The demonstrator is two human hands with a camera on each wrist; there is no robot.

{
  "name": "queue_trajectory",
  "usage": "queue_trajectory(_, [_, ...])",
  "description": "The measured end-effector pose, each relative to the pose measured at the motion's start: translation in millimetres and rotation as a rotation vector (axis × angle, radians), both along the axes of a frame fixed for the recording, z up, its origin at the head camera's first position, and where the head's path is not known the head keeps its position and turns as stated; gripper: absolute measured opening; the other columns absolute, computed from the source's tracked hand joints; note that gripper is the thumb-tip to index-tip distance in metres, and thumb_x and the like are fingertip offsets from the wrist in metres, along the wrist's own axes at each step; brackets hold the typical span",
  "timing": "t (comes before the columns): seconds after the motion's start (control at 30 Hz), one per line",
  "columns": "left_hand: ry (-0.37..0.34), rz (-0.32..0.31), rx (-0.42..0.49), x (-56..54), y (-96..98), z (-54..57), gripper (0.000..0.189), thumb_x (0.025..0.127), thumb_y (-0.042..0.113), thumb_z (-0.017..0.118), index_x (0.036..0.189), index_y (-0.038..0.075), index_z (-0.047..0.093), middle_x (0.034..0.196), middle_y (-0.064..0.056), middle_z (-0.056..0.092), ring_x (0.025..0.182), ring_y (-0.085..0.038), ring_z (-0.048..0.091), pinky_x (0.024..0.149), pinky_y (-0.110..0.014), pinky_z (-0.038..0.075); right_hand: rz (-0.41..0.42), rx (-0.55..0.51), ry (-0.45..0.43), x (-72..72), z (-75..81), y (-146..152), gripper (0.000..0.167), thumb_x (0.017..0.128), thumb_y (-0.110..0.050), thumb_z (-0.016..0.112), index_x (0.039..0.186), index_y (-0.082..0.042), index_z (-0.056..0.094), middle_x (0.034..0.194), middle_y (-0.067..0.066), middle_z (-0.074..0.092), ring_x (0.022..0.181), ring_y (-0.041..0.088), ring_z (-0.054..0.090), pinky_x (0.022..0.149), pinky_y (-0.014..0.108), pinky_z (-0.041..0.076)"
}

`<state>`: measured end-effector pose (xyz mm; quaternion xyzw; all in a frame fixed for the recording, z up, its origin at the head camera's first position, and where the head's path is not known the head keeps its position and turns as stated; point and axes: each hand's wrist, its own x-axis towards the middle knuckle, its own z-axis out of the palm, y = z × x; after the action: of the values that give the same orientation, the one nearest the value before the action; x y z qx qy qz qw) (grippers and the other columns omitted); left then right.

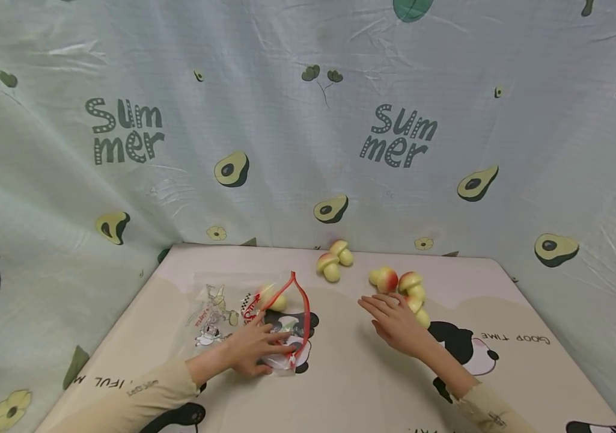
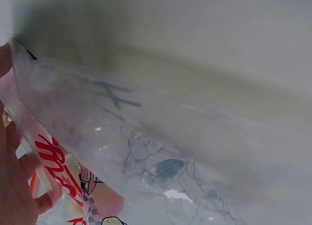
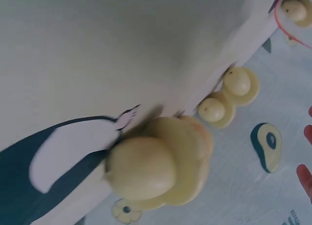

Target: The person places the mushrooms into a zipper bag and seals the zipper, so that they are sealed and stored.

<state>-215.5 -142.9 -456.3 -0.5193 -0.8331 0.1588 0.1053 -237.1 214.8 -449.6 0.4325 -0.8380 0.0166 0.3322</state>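
Note:
A clear drawstring bag (image 1: 216, 325) with printed cartoon figures and a red cord (image 1: 306, 313) lies flat at the left. Inside it shows one toy mushroom (image 1: 273, 298), its reddish cap (image 2: 109, 204) visible through the plastic in the left wrist view. My left hand (image 1: 253, 349) rests on the bag by its corded mouth, fingers spread. To the right, my right hand (image 1: 394, 319) reaches with straight fingers beside several yellow and red toy mushrooms (image 1: 383, 279), partly covering one. A mushroom's round stem (image 3: 141, 169) looms large in the right wrist view; the fingers appear at that view's right edge.
Two more toy mushrooms (image 1: 329, 267) stand together near the table's back edge. The table cover (image 1: 351, 385) carries printed pandas and lettering. A pale curtain (image 1: 286, 120) with avocado prints hangs behind the table and along both sides.

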Motion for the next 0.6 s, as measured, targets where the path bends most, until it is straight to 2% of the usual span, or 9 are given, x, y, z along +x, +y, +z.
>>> queue_trajectory(0.2, [-0.007, 0.022, -0.024, 0.6, 0.6, 1.4, 0.056, 0.079, 0.050, 0.053, 0.132, 0.034, 0.041, 0.130, 0.004, 0.050, 0.101, -0.020, 0.052, 0.095, -0.054, 0.034, -0.063, -0.011, -0.009, 10.3, -5.3, 21.0, 0.051, 0.095, -0.032, 0.016, 0.124, -0.009, 0.051, 0.118, 0.004, 0.058, 0.105, 0.022, 0.052, 0.087, 0.044, 0.036])
queue_trajectory(0.5, [-0.005, 0.031, -0.037, 1.2, 1.6, 3.0, 0.056, 0.079, 0.050, 0.053, 0.132, 0.035, 0.041, 0.131, 0.004, 0.050, 0.102, -0.020, 0.053, 0.095, -0.053, 0.034, -0.123, -0.057, 0.001, 17.1, -13.4, 47.4, 0.051, 0.095, -0.031, 0.018, 0.121, -0.006, 0.053, 0.116, 0.008, 0.058, 0.103, 0.024, 0.052, 0.084, 0.043, 0.034])
queue_trajectory(0.53, [-0.004, 0.030, -0.037, 1.4, 1.8, 3.1, 0.056, 0.079, 0.050, 0.053, 0.132, 0.035, 0.041, 0.130, 0.004, 0.050, 0.102, -0.020, 0.053, 0.095, -0.053, 0.034, -0.140, -0.059, -0.005, 18.0, -14.3, 50.0, 0.050, 0.095, -0.031, 0.019, 0.121, -0.006, 0.053, 0.117, 0.009, 0.058, 0.103, 0.024, 0.052, 0.084, 0.044, 0.034])
queue_trajectory(0.6, [-0.002, 0.030, -0.038, 1.9, 2.3, 3.3, 0.056, 0.079, 0.050, 0.053, 0.132, 0.035, 0.041, 0.130, 0.004, 0.050, 0.102, -0.020, 0.052, 0.095, -0.053, 0.034, -0.181, -0.065, -0.020, 20.0, -16.2, 54.6, 0.040, 0.093, -0.027, 0.033, 0.121, -0.005, 0.053, 0.117, 0.010, 0.057, 0.103, 0.025, 0.052, 0.083, 0.044, 0.034])
